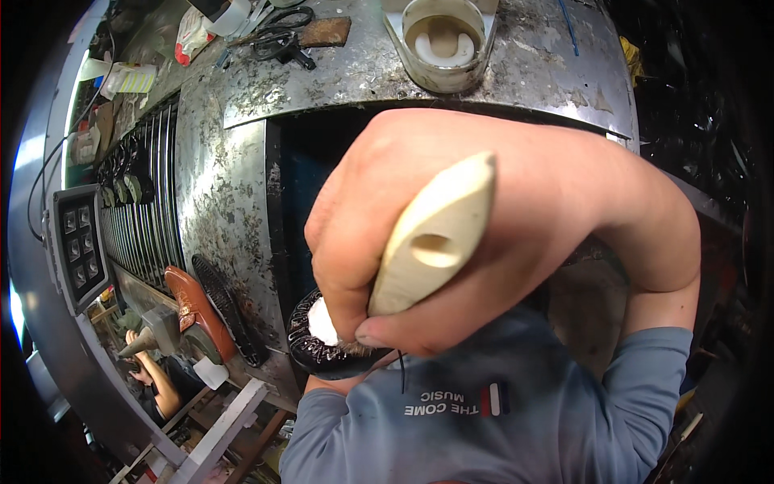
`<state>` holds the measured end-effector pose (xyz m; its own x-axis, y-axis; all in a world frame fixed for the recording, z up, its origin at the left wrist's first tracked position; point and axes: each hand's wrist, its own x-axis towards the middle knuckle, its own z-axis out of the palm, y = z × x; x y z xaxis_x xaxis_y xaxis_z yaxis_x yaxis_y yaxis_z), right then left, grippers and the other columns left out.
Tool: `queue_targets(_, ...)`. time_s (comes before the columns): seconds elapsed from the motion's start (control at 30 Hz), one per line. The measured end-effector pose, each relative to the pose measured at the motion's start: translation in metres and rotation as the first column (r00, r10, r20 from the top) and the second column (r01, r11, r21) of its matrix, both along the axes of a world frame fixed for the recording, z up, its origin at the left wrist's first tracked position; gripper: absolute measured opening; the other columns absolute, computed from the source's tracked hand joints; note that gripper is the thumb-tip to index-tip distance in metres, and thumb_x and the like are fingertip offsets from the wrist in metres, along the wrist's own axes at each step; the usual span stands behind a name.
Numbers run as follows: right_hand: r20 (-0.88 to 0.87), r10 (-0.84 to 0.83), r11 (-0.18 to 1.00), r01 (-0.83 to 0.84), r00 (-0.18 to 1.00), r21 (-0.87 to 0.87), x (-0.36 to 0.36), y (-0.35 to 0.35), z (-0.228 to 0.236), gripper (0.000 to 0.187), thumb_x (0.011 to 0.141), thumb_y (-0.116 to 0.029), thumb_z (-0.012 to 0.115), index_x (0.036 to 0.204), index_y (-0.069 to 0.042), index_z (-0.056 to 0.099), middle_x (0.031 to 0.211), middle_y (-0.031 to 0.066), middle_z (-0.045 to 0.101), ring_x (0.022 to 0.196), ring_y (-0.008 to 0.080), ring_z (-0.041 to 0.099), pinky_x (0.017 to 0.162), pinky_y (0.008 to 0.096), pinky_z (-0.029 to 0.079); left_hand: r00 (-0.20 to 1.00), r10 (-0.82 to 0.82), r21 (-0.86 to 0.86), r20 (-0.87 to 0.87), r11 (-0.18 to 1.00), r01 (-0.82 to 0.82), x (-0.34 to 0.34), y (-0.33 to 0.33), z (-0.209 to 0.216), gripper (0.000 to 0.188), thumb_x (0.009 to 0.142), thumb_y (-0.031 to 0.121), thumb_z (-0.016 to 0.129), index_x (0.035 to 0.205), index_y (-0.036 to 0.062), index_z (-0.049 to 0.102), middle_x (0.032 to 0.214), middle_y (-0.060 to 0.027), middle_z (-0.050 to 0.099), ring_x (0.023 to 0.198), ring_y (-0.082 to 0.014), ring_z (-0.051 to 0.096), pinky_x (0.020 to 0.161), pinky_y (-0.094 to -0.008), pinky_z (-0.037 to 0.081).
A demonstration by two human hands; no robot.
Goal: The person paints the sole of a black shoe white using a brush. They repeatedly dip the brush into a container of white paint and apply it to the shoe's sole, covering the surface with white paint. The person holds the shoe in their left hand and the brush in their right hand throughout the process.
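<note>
A pale wooden brush handle [435, 238] with an oval hole is gripped in the closed right hand [484, 234]; it is judged light and stiff, best held mid-handle. Below, a black patterned shoe [326, 351] is brushed. The left hand is hidden. Farther off sits a white glue pot [442, 44].

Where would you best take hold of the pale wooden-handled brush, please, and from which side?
Grip the wooden-handled brush around the middle of its long, flattish handle, below the hole, closing in from the side. The right hand holds it that way now, fist wrapped round the shaft, bristles down on the dark shoe sole. The tapered free end would probably slip.
</note>
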<state>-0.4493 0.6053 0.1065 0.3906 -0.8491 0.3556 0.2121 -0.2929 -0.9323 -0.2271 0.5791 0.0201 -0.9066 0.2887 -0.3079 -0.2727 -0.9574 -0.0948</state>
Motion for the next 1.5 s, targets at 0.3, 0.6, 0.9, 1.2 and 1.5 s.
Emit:
queue_targets(0.3,-0.121,0.074,0.993,-0.062,0.99,0.103,-0.006,-0.006,-0.004,0.016,0.073,-0.015,0.073,0.083,-0.002,0.075,0.07,0.0112,0.071,0.062,0.0227,0.066,0.062,0.0355,0.053,0.996,-0.093,0.087,-0.01,0.992,0.093,-0.002,0.008,-0.002,0.059,0.107,0.046,0.049,0.127,-0.0096,0.057,0.07,-0.0108,0.055,0.056,-0.0163,0.051,0.048,-0.0286,0.037)
queue_targets(0.6,-0.209,-0.001,1.0,-0.004,0.978,-0.023,-0.023,-0.007,-0.013,0.01,0.081,-0.011,0.075,0.085,-0.002,0.076,0.075,0.0112,0.07,0.067,0.0273,0.068,0.061,0.0365,0.054,0.996,-0.076,0.029,0.045,0.997,0.075,-0.006,0.005,0.004,0.059,0.108,0.046,0.05,0.122,-0.0109,0.059,0.059,-0.0079,0.052,0.045,-0.0125,0.046,0.039,-0.025,0.032)
queue_targets(0.9,-0.022,-0.371,0.918,0.363,0.928,-0.162,-0.063,0.02,-0.01,0.029,0.079,-0.024,0.081,0.094,0.0,0.076,0.086,0.0139,0.072,0.072,0.02,0.068,0.065,0.0297,0.053,0.87,0.485,-0.363,0.091,0.83,-0.424,0.058,-0.06,0.004,0.101,0.079,0.046,0.085,0.156,0.0018,0.038,0.138,-0.0262,0.06,0.125,-0.0372,0.063,0.111,-0.0523,0.048)
queue_targets(1.2,-0.009,-0.589,0.807,0.588,0.808,-0.045,-0.079,0.054,-0.026,0.034,0.083,-0.035,0.08,0.093,-0.004,0.072,0.081,0.0108,0.068,0.063,0.013,0.059,0.057,0.0253,0.045,0.795,0.543,-0.945,0.27,-0.01,0.328,0.104,-0.222,0.083,0.09,0.073,0.02,0.091,0.145,-0.006,0.045,0.122,-0.0172,0.068,0.107,-0.0255,0.068,0.1,-0.0395,0.052)
queue_targets(1.5,-0.05,-0.758,0.65,0.76,0.65,0.028,-0.086,0.072,-0.036,0.039,0.083,-0.045,0.083,0.089,-0.008,0.069,0.077,0.0067,0.064,0.059,0.0096,0.053,0.052,0.0233,0.039,0.556,0.821,-0.861,0.133,-0.182,0.474,0.17,-0.435,0.049,0.046,0.079,0.022,0.088,0.115,0.0021,0.068,0.098,-0.0088,0.073,0.078,-0.0203,0.072,0.077,-0.0333,0.059)
